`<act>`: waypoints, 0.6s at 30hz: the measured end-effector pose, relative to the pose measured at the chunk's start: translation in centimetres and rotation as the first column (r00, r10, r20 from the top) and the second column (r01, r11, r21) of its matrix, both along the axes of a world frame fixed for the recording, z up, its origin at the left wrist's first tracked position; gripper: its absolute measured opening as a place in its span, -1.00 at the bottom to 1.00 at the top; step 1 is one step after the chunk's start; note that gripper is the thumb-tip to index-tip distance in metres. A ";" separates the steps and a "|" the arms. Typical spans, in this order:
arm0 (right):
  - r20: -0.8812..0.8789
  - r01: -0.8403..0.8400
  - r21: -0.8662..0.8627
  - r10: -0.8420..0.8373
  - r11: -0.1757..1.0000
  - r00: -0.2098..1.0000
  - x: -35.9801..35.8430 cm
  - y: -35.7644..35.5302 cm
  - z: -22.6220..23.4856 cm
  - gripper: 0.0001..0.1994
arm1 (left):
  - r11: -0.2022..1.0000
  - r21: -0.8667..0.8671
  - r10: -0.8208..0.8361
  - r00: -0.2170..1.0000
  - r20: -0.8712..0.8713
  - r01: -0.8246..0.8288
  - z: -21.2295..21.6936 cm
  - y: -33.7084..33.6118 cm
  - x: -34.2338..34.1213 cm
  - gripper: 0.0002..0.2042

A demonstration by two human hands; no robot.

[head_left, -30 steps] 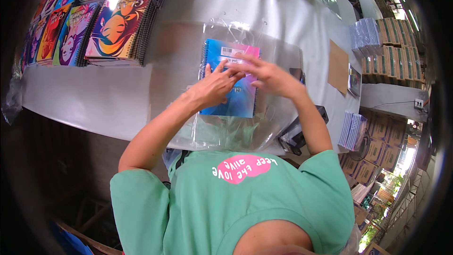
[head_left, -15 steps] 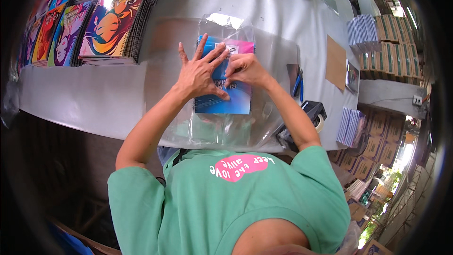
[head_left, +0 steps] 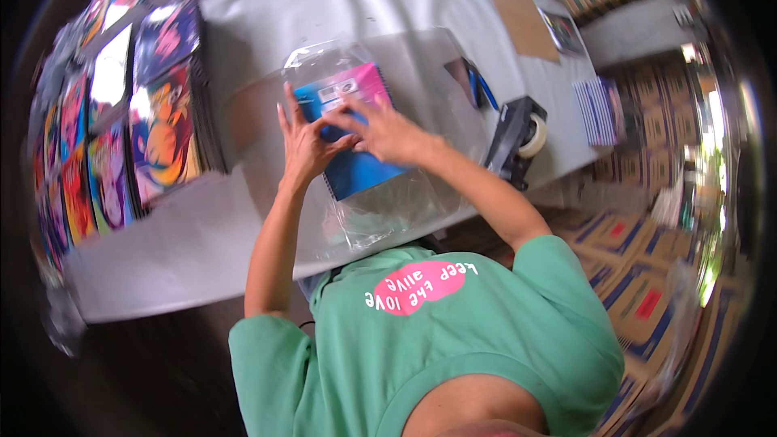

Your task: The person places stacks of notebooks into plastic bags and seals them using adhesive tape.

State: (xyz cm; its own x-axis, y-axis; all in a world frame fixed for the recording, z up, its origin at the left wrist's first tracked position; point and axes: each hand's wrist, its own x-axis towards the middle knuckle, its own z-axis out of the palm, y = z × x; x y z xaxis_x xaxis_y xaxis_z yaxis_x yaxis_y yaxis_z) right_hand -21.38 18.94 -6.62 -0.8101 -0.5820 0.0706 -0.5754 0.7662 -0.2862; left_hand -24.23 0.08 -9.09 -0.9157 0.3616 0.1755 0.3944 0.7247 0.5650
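A blue and pink spiral-bound notebook lies tilted on clear plastic wrap on the table in front of me. Near its upper edge is a white label. My left hand rests at the notebook's left side, its fingers apart and its thumb reaching over the cover. From the right, my right hand comes over the middle of the cover, its fingers meeting the left thumb. Motion smears the right fingers, and I cannot make out anything between them.
Stacks of colourful spiral notebooks stand at the left. To the right are blue-handled pliers, a black tape dispenser, brown cardboard and a striped stack. Cardboard boxes stand beyond the table's right edge.
The view has turned, so the table and notebook appear tilted. My left hand has drawn its fingers in from a wide spread; my right fingers have shifted left to meet its thumb.
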 end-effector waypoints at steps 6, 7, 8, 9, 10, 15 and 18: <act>0.229 0.449 -0.503 -0.387 0.739 0.893 16.2 1.8 2.3 -0.59 | 0.980 0.195 0.009 0.982 0.187 -0.046 0.7 -0.2 0.3 -0.31; 0.177 0.677 -0.531 -0.715 0.509 0.676 17.4 3.5 1.7 -0.59 | 0.978 0.201 0.002 0.972 0.234 -0.051 1.2 -0.3 0.3 -0.29; 0.299 0.811 -0.567 -0.881 0.145 0.366 17.1 6.1 3.6 -0.58 | 0.978 0.198 0.004 0.961 0.277 -0.061 1.6 -0.2 0.2 -0.27; 0.156 0.824 -0.567 -0.983 -0.009 0.097 17.5 9.3 4.1 -0.57 | 0.981 0.189 -0.003 0.963 0.270 -0.050 1.5 -0.1 0.3 -0.27; 0.067 0.878 -0.463 -0.993 -0.120 -0.100 18.3 12.6 3.8 -0.55 | 0.983 0.180 -0.009 0.965 0.261 -0.039 1.3 0.1 0.3 -0.27; 0.843 0.921 -0.107 -0.526 -0.374 -0.116 19.2 18.6 2.5 -0.61 | 0.979 0.205 -0.056 0.961 0.272 -0.001 1.3 0.2 -0.1 -0.26; 0.950 0.838 -0.232 -0.299 -0.493 0.086 19.4 18.8 2.1 -0.71 | 0.976 0.216 -0.053 0.957 0.286 -0.010 1.2 0.0 -0.3 -0.25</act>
State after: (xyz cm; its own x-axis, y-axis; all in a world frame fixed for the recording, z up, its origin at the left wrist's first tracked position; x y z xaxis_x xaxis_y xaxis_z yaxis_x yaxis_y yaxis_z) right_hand -1.97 37.74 -4.52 -0.5199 0.5873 -0.6203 0.4388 -0.4395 -0.7838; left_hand -24.53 0.07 -7.88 -0.9307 0.3652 -0.0196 0.2061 0.5680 0.7968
